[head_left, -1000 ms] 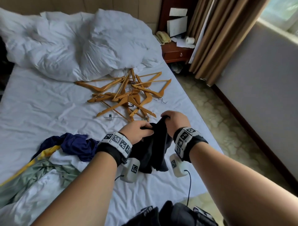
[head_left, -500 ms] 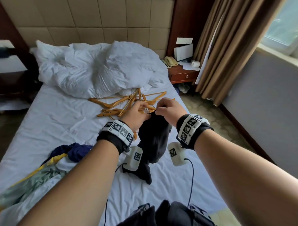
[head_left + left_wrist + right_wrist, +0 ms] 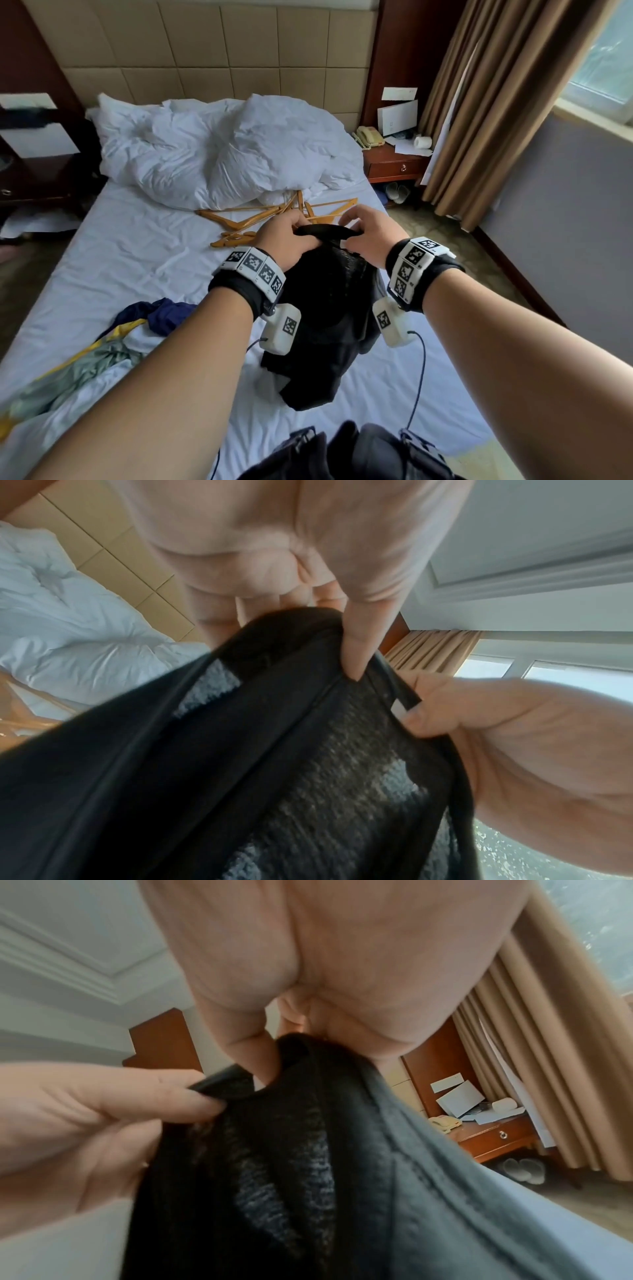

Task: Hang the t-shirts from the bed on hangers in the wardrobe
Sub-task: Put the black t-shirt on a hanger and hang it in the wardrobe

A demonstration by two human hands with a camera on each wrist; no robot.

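White-sheeted bed [image 3: 144, 246], left to right: one heap of crumpled coloured garments [image 3: 113, 339], number uncountable; left hand [image 3: 291, 240] and right hand [image 3: 373, 236], fingers pinching the neckline of one black knit t-shirt [image 3: 329, 318] raised above the mattress; wooden hangers [image 3: 274, 219] beyond, several, overlapping. Step: opening the collar; next, probably fetching one hanger.

Tan padded headboard wall [image 3: 219, 51], wooden nightstand [image 3: 397, 168] beside brown curtains [image 3: 496, 102] — daylight through the window [image 3: 603, 61].
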